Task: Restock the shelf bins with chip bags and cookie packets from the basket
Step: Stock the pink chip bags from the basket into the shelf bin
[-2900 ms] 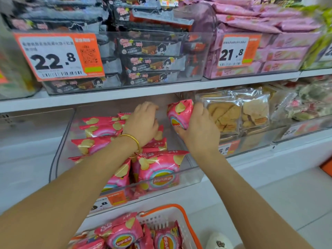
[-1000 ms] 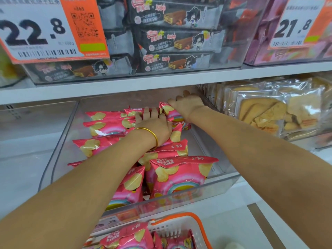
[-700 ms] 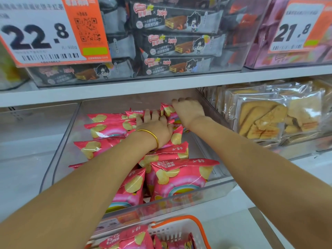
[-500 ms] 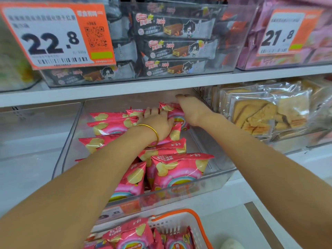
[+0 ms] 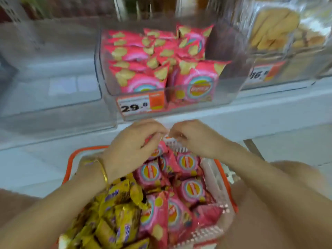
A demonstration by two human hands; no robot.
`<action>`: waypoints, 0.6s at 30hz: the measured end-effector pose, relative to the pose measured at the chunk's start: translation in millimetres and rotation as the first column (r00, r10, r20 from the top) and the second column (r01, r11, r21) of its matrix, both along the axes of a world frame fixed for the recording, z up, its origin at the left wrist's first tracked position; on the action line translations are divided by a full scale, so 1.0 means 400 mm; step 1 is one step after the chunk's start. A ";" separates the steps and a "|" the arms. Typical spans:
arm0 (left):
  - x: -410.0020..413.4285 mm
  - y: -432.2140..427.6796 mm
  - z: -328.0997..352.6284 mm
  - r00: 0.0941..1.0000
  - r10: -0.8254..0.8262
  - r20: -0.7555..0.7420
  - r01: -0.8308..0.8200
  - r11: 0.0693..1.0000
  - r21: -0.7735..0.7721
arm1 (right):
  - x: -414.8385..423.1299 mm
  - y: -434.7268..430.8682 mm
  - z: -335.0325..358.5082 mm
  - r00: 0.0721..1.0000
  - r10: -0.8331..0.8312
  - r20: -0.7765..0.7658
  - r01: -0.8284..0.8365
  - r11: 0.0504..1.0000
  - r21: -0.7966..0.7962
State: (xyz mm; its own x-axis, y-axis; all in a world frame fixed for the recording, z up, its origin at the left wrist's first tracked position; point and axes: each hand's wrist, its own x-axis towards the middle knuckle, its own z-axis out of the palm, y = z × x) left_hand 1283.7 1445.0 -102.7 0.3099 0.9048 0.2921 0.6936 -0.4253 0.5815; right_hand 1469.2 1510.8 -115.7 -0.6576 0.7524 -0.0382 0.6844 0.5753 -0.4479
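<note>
Both hands are low over the far end of the basket [image 5: 71,159], which sits just below the shelf [image 5: 260,108]. The left hand [image 5: 133,142] has its fingers curled round the top of a pink chip bag [image 5: 158,150] standing against the basket's far wall. The right hand [image 5: 195,139] meets it fingertip to fingertip, fingers also curled. Motion blur hides whether it pinches the same bag, the rim or nothing.

The forearms come in from the two near corners and converge, palms down and wrists dipped. The bin [image 5: 229,87] to be filled lies straight ahead of and above the hands. Its pink bags [image 5: 156,56] stand upright in rows running front to back, with room left along the right wall. The held bag's long axis already runs roughly up and away, so the lift probably needs little turning, and the right hand is nearer that free side.

More chip bags [image 5: 190,190] fill the basket's right half, and yellow cookie packets [image 5: 116,205] fill its near left corner.
</note>
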 end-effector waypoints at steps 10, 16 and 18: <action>-0.161 -0.019 -0.168 0.947 0.316 -0.062 -0.322 0.921 -0.219 | -0.198 0.043 -0.343 0.922 -0.387 -0.019 0.379 0.910 -0.170; -0.153 -0.001 -0.189 0.947 0.299 -0.117 -0.319 0.915 -0.247 | -0.155 0.049 -0.311 0.934 -0.356 0.000 0.354 0.928 -0.120; -0.136 -0.001 -0.192 0.949 0.276 -0.152 -0.307 0.919 -0.247 | -0.123 0.054 -0.264 0.944 -0.328 -0.020 0.325 0.940 -0.106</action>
State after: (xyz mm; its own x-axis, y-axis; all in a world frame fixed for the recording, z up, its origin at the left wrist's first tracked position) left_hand 1229.4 1444.7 -179.5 0.0369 0.9993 0.0088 0.8302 -0.0356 0.5563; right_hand 1419.9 1532.5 -221.4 -0.3787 0.9196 -0.1043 0.8090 0.2742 -0.5200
